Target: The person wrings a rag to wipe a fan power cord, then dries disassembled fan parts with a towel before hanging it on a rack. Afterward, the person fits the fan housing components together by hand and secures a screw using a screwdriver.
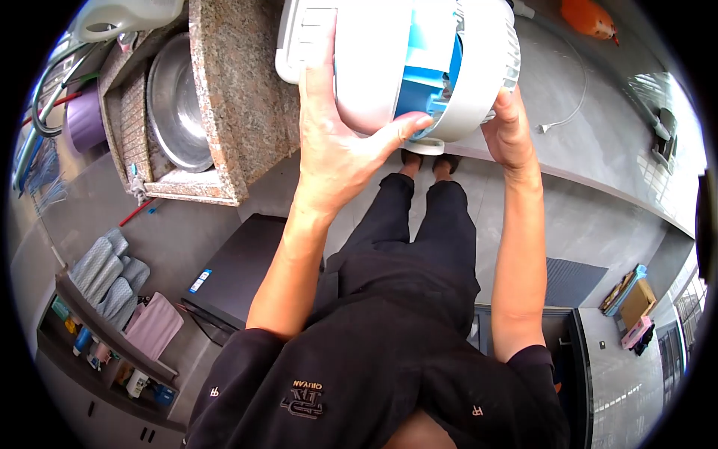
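Note:
At the top of the view I hold a white electric fan (366,67), with blue blades (419,93) showing through a gap in its rounded housing. My left hand (333,153) grips the left side, its fingers up along the housing and its thumb stretched across the lower edge. On the right, my right hand (511,131) has its fingertips on the ribbed rim (511,52). A small white tab (426,147) sticks out at the bottom, between the hands. The upper part of the fan is cut off by the frame.
A grey counter (553,82) carries a white plug (544,129) with its cord and an orange object (589,20). Left are a stone-edged sink with a metal basin (179,105), a purple bucket (84,120) and a white jug (123,16). A black cabinet (235,262) stands below.

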Demonstrator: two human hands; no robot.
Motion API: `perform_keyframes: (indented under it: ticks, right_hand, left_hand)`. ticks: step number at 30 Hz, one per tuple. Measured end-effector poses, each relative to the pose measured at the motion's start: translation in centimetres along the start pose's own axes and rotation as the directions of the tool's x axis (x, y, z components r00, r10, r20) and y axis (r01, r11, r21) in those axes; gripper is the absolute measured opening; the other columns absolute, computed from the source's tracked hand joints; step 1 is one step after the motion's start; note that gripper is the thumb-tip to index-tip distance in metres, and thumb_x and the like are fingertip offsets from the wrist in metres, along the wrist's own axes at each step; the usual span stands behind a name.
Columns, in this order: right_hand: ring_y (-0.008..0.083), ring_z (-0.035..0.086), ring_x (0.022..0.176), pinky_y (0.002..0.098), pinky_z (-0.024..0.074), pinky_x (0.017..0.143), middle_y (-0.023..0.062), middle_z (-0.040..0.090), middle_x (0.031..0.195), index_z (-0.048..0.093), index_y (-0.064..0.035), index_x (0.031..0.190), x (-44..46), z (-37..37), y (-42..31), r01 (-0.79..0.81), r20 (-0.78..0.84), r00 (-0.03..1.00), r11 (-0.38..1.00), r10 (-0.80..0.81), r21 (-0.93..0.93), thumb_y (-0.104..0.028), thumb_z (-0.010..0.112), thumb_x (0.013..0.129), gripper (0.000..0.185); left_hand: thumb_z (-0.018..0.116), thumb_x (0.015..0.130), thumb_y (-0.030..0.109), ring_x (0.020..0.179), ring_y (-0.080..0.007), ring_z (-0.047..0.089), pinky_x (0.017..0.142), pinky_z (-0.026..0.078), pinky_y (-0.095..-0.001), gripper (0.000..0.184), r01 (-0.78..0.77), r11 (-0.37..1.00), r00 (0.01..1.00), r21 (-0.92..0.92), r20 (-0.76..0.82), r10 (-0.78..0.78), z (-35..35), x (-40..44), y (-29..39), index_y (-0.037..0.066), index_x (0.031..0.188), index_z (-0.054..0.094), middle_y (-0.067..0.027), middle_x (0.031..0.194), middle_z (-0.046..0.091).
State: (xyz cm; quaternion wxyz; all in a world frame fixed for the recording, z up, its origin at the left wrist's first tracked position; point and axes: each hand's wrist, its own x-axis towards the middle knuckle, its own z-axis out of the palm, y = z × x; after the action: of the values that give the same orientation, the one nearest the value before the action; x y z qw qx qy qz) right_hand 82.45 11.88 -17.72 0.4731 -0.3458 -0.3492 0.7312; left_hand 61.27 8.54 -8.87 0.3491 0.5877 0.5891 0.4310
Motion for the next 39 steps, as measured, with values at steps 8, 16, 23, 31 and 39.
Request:
perform_keyframes:
  ticks: [8, 16, 23, 31, 39]
  right_hand:
    - [0.0215, 0.048, 0.136, 0.0376, 0.0341, 0.115, 0.0101, 0.052, 0.147, 0.034, -0.0014, 0.155, -0.6, -0.4, 0.3, -0.036, -0.018, 0.999, 0.999, 0.037, 0.017, -0.053, 0.070, 0.090, 0.090]
    - [0.0233, 0.054, 0.133, 0.0422, 0.0417, 0.112, 0.0096, 0.057, 0.144, 0.043, -0.0035, 0.150, -0.4, -1.4, 0.7, -0.011, 0.001, 1.000, 1.000, 0.011, -0.011, -0.061, 0.067, 0.091, 0.085]
    - [0.0207, 0.049, 0.134, 0.0371, 0.0356, 0.113, 0.0086, 0.054, 0.144, 0.037, -0.0013, 0.153, -0.3, -1.0, 0.5, -0.038, 0.006, 0.999, 0.999, 0.037, 0.025, -0.055, 0.073, 0.087, 0.093]
    - [0.0208, 0.049, 0.134, 0.0373, 0.0362, 0.113, 0.0095, 0.053, 0.145, 0.036, 0.0007, 0.153, -0.3, -0.7, 0.1, -0.018, -0.004, 1.000, 1.000, 0.018, 0.009, -0.057, 0.077, 0.083, 0.100]
    - [0.0217, 0.049, 0.135, 0.0381, 0.0358, 0.114, 0.0109, 0.052, 0.145, 0.034, 0.0016, 0.152, -0.4, -0.9, -0.2, -0.053, -0.008, 0.999, 0.999, 0.053, -0.001, -0.060, 0.079, 0.081, 0.104]
  left_hand:
    - [0.095, 0.068, 0.015, 0.138, -0.0334, 0.046, 0.115, 0.038, -0.0426, 0.115, -0.125, 0.981, 0.992, 0.148, -0.015, 0.129, -0.1, -1.2, -0.9, -0.004, 0.157, 0.024, -0.0224, 0.148, 0.041]
    - [0.093, 0.070, 0.011, 0.138, -0.0317, 0.047, 0.113, 0.040, -0.0412, 0.113, -0.086, 0.984, 0.996, 0.154, 0.004, 0.086, 0.2, -1.1, 0.6, -0.006, 0.156, 0.022, -0.0247, 0.148, 0.042]
    - [0.091, 0.075, 0.013, 0.135, -0.0287, 0.051, 0.112, 0.043, -0.0410, 0.108, -0.006, 1.000, 0.997, 0.002, 0.075, 0.006, -0.7, 0.0, 0.9, -0.001, 0.158, 0.023, -0.0220, 0.149, 0.045]
    - [0.092, 0.074, 0.015, 0.135, -0.0279, 0.051, 0.111, 0.045, -0.0404, 0.107, 0.071, 0.993, 0.997, -0.096, 0.030, -0.068, -1.0, -0.5, 0.4, 0.000, 0.157, 0.027, -0.0191, 0.148, 0.048]
    - [0.095, 0.071, 0.014, 0.127, -0.0259, 0.056, 0.106, 0.049, -0.0388, 0.106, 0.082, 0.995, 0.996, -0.052, -0.026, -0.084, -2.0, -0.4, -0.2, 0.001, 0.153, 0.029, -0.0173, 0.137, 0.052]
